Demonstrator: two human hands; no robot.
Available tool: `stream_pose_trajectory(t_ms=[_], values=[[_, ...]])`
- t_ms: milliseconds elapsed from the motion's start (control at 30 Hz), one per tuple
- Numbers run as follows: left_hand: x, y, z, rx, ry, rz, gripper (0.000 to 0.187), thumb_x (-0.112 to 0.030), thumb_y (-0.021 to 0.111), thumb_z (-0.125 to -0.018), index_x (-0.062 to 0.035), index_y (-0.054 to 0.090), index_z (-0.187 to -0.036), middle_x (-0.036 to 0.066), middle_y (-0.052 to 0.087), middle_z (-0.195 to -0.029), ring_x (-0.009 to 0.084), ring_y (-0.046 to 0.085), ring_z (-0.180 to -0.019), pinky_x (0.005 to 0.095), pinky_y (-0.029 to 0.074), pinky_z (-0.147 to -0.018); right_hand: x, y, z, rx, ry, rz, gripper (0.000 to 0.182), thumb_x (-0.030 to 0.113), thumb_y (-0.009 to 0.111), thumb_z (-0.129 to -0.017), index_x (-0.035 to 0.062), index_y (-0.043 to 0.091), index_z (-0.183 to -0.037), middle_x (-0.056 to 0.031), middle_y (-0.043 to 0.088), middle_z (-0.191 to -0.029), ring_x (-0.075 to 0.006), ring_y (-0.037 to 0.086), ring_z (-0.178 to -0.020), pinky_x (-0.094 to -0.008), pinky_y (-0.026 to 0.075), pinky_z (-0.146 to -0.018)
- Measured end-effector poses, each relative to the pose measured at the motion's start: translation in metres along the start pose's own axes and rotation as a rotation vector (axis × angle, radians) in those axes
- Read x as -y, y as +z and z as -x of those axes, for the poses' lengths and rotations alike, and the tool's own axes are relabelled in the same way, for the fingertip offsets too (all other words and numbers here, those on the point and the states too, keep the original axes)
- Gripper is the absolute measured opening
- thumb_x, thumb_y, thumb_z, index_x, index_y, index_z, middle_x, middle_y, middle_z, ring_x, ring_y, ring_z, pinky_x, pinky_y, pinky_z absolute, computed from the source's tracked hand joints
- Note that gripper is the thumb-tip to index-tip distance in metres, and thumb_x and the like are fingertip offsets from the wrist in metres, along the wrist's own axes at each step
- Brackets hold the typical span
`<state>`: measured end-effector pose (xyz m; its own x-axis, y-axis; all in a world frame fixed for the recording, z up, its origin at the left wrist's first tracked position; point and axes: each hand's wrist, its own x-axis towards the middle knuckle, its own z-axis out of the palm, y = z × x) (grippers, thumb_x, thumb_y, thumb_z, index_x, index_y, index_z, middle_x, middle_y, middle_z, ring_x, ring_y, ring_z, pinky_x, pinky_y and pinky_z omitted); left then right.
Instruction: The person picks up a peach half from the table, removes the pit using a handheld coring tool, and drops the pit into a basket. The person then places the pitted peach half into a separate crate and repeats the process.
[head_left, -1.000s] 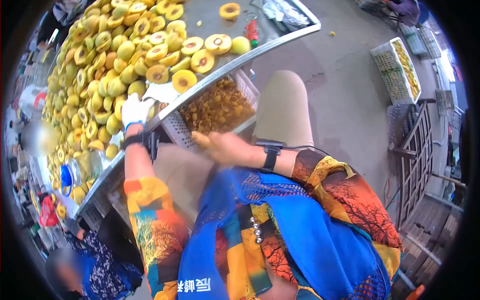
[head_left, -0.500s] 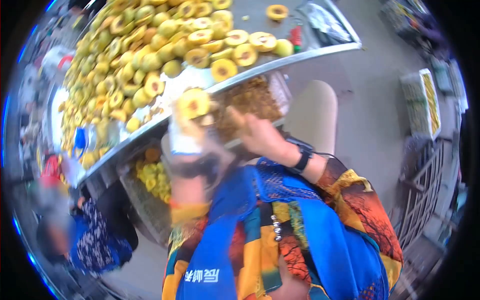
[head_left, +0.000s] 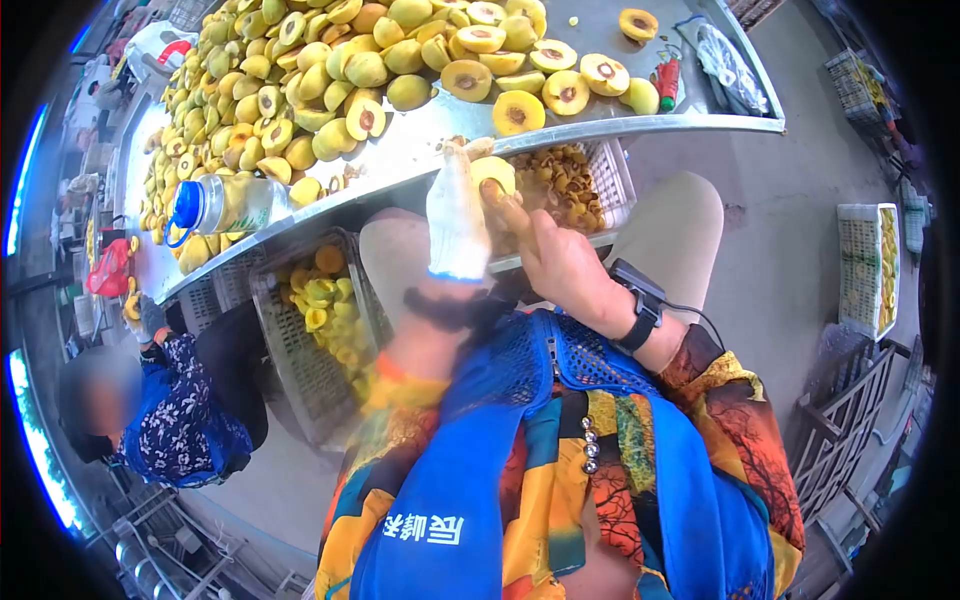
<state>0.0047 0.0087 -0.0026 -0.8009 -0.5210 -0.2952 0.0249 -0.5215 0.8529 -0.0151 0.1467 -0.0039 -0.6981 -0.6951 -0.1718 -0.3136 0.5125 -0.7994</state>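
My left hand (head_left: 456,222), in a white glove, is closed around a yellow peach half (head_left: 493,176) just in front of the table edge. My bare right hand (head_left: 565,262) reaches in from the right with its fingers curled and their tips against that peach half. Whether a small tool sits in the right fingers, I cannot make out. Below both hands is a white crate (head_left: 622,180) holding brown peach pits and scraps (head_left: 572,185). Many halved peaches (head_left: 330,75) are heaped on the metal table (head_left: 420,135) beyond.
A clear jar with a blue lid (head_left: 188,204) lies on the table's left. A red-handled tool (head_left: 667,82) and a plastic bag (head_left: 728,65) lie at the right. Another crate (head_left: 275,330) with yellow peach pieces stands at lower left, near a seated co-worker (head_left: 190,425).
My hands have come closer together, and the right fingertips now meet the peach half. The peach half's cut face showed plainly before; it is now partly covered. The whole view has shifted.
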Motion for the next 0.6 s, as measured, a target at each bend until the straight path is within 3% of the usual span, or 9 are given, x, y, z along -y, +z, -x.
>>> stream_pose_trajectory(t_ms=[100,233,300,400,500,600], values=[[0.000,-0.006,-0.003,-0.034,-0.016,-0.106,0.054,-0.051,0.036,-0.093,-0.0018,0.054,-0.104,0.013,0.061,-0.079,0.0205,0.058,-0.061,0.0288,0.049,-0.053,-0.004,0.005,-0.001,0.028,-0.018,0.069,0.033,0.006,0.045,-0.082,0.0019,0.043,-0.115,-0.0245,0.052,-0.069,-0.0436,0.055,-0.065,-0.0498,0.043,-0.059],[0.005,-0.014,-0.012,-0.080,-0.027,-0.151,0.057,-0.053,0.036,-0.092,-0.0015,0.061,-0.092,0.011,0.062,-0.071,0.0162,0.057,-0.058,0.0248,0.047,-0.053,-0.004,0.003,-0.001,0.131,0.048,0.117,0.036,0.004,0.044,-0.081,0.0025,0.043,-0.118,-0.0245,0.051,-0.071,-0.0432,0.055,-0.067,-0.0490,0.043,-0.060],[-0.007,-0.014,-0.008,-0.019,-0.112,-0.195,0.060,-0.051,0.034,-0.093,-0.0001,0.064,-0.086,0.008,0.061,-0.067,0.0129,0.056,-0.060,0.0217,0.045,-0.060,-0.012,0.010,-0.004,0.139,-0.050,0.086,0.039,0.003,0.044,-0.080,0.0037,0.042,-0.120,-0.0241,0.051,-0.073,-0.0434,0.055,-0.069,-0.0485,0.044,-0.061],[-0.010,-0.015,-0.006,-0.024,-0.138,-0.236,0.062,-0.052,0.032,-0.093,-0.0006,0.064,-0.084,0.008,0.061,-0.064,0.0136,0.056,-0.060,0.0236,0.045,-0.058,-0.012,0.005,-0.009,0.211,-0.108,0.036,0.043,0.002,0.044,-0.079,0.0056,0.041,-0.122,-0.0235,0.052,-0.075,-0.0437,0.056,-0.073,-0.0477,0.044,-0.064],[-0.011,-0.011,-0.005,-0.057,-0.226,-0.086,0.060,-0.053,0.035,-0.092,-0.0013,0.064,-0.084,0.009,0.061,-0.065,0.0151,0.057,-0.059,0.0262,0.046,-0.054,0.022,-0.025,-0.011,0.319,-0.134,0.029,0.045,0.003,0.044,-0.077,0.0052,0.040,-0.122,-0.0260,0.054,-0.082,-0.0440,0.056,-0.078,-0.0477,0.044,-0.069],[-0.004,-0.010,-0.007,-0.044,-0.141,-0.011,0.057,-0.052,0.040,-0.091,-0.0014,0.063,-0.081,0.009,0.061,-0.065,0.0164,0.056,-0.055,0.0277,0.045,-0.050,0.028,-0.030,-0.016,0.393,-0.094,0.025,0.053,0.002,0.041,-0.076,0.0066,0.036,-0.128,-0.0292,0.056,-0.093,-0.0443,0.057,-0.080,-0.0486,0.046,-0.071]])
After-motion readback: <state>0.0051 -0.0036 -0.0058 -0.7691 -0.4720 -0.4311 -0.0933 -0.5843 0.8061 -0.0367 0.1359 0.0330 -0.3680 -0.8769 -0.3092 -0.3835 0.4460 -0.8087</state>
